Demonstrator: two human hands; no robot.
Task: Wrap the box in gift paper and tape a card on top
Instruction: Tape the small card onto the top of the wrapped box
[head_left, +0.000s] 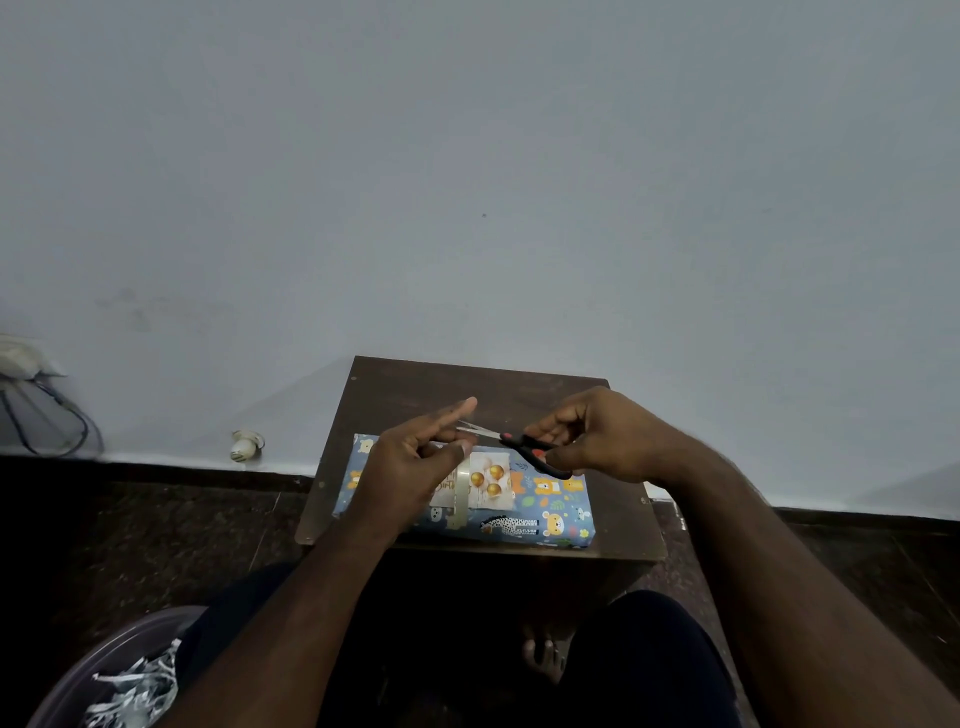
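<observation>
Right hand (587, 441) grips scissors (524, 449), blades toward the left hand (415, 467), which pinches tape (460, 486) above the wrapped box (545, 512) and card (493, 480) on the bench (395, 384)

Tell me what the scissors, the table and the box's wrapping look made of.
Scissors: shiny blades, likely metal; black handles, probably plastic.
Table: dark brown with faint grain, apparently wood or laminate.
Wrapping: printed animal pattern with a slight sheen, seemingly glossy paper.
</observation>
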